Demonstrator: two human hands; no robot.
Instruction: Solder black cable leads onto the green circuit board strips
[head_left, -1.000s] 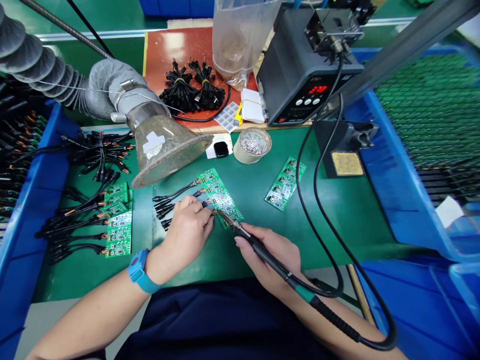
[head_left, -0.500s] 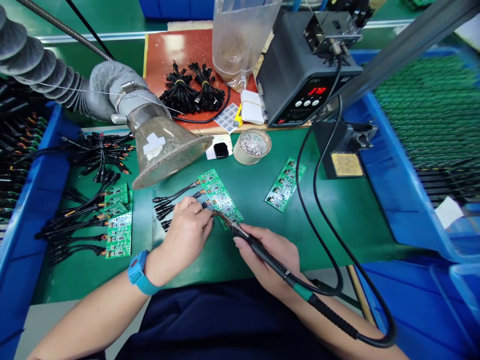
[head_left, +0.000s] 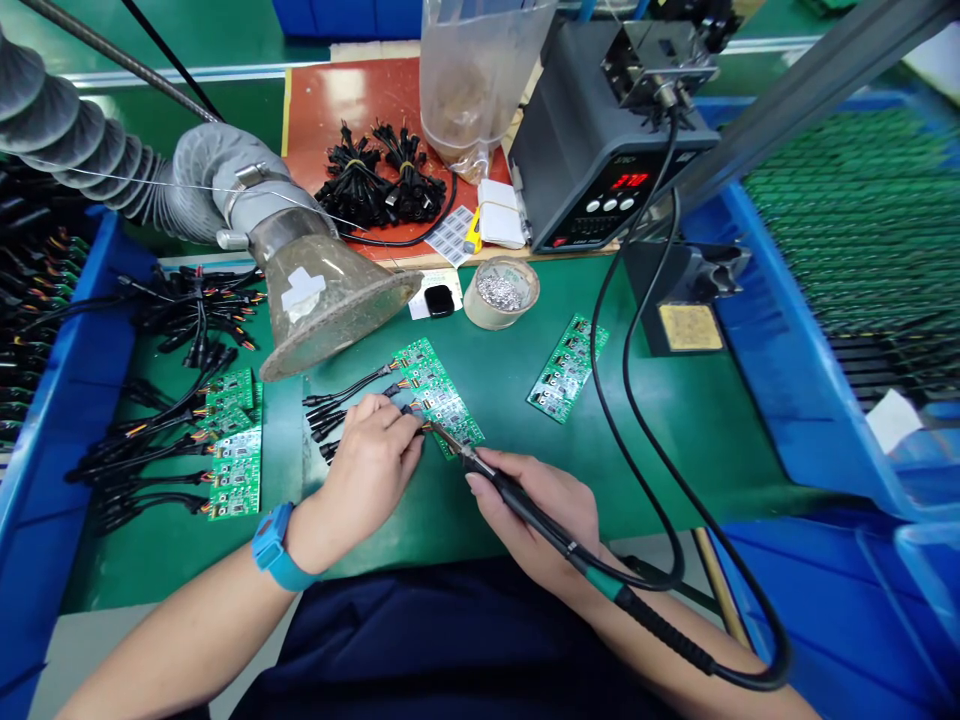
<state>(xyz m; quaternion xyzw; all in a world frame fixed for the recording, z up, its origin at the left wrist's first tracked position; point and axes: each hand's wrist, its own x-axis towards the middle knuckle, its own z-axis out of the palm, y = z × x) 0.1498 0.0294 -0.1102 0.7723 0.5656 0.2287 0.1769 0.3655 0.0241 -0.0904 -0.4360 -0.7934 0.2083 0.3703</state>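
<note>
A green circuit board [head_left: 442,398] lies at the centre of the green table, with short black cables [head_left: 352,387] at its left edge. My left hand [head_left: 373,455] is closed on a cable end by the board's lower left edge, its fingertips close together. In my right hand [head_left: 540,505] is a black and green soldering iron [head_left: 525,503], held like a pen. Its tip reaches the board's lower left edge, beside my left fingertips. Another board [head_left: 568,368] without cables lies to the right. Wired boards [head_left: 235,455] lie stacked on the left.
A fume extractor hood [head_left: 330,300] hangs left of the board. Behind stand a tin of metal shavings [head_left: 501,292] and a soldering station [head_left: 600,140]. An iron stand [head_left: 679,300] is at right. Blue bins [head_left: 810,330] flank the table. The iron's cord [head_left: 637,400] loops at right.
The whole view has shifted very slightly. Both hands keep nearly the same position, and the iron's tip stays at the board's edge.
</note>
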